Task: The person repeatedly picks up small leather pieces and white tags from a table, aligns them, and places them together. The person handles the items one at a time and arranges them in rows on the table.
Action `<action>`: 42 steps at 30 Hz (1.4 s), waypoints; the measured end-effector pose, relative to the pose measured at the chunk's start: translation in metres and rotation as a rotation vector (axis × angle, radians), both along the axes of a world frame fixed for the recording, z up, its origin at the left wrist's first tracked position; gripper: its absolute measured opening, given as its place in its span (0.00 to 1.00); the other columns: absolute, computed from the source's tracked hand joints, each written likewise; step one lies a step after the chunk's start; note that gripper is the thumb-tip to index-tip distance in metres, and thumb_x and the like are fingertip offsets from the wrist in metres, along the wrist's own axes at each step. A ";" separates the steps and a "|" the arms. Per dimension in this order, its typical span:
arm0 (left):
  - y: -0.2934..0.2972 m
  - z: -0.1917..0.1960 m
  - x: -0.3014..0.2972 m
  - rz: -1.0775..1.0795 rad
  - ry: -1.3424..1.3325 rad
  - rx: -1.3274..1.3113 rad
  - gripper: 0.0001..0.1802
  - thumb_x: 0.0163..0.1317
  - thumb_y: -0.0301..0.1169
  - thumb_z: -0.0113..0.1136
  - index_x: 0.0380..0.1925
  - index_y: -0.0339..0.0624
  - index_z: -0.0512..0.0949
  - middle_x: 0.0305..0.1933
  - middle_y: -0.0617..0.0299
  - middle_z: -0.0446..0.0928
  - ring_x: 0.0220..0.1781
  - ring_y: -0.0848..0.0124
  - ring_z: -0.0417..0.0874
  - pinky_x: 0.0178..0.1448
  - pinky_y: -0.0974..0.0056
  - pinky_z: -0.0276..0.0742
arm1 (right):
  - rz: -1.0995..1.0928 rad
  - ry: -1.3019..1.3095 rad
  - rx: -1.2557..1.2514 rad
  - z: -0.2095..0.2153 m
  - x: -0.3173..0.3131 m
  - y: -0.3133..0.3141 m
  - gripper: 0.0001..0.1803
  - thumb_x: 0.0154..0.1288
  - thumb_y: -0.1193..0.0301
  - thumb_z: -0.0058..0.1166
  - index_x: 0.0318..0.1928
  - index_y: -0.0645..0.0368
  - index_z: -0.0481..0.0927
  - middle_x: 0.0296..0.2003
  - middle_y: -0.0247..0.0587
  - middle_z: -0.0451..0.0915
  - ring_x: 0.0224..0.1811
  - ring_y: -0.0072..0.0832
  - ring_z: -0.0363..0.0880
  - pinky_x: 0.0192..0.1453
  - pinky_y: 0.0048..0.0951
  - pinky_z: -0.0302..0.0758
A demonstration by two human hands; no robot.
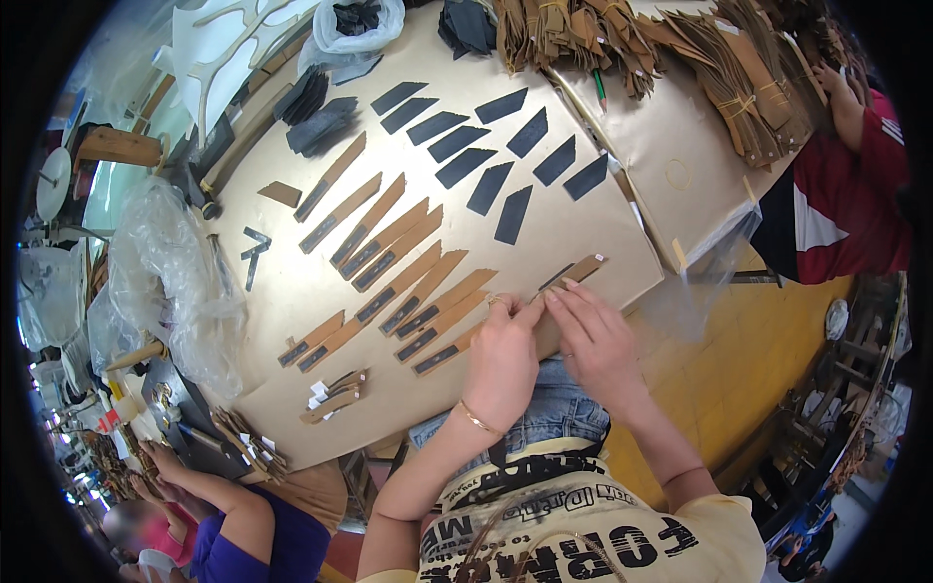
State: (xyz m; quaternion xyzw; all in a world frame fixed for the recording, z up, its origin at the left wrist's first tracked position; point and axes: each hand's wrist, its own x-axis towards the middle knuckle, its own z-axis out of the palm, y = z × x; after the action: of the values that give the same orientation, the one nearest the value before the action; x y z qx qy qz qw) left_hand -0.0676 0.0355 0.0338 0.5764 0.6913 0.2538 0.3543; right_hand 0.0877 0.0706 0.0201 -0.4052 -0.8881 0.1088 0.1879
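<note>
At the table's [622, 228] near right, the right hand [601, 340] pinched a brown strip [589, 266], the left hand [507, 355] beside it, grip unclear, seemingly aligning its dark piece [555, 277], which called for steady pressing.

Left grip [507, 352] and right grip [597, 338] hold a brown strip [587, 267].

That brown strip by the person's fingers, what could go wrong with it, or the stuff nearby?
The dark strip on the brown strip might get pushed crooked, since fingertips of the left hand and right hand crowd close to it.

The left hand might also bump the brown pieces lying beside it.
</note>
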 end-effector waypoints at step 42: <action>-0.049 0.024 -0.242 0.662 0.549 0.628 0.15 0.60 0.23 0.62 0.49 0.42 0.82 0.46 0.56 0.83 0.44 0.59 0.83 0.48 0.59 0.76 | -0.369 0.675 -0.622 -0.018 -0.001 0.021 0.09 0.71 0.74 0.56 0.38 0.70 0.79 0.30 0.37 0.82 0.34 0.17 0.77 0.43 0.21 0.73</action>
State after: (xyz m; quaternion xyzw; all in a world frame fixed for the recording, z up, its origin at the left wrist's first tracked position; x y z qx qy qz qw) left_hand -0.3100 -0.0133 0.0582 0.4508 0.7943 0.3866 -0.1285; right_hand 0.0872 0.0912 0.0025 -0.5345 -0.6166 0.4590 0.3513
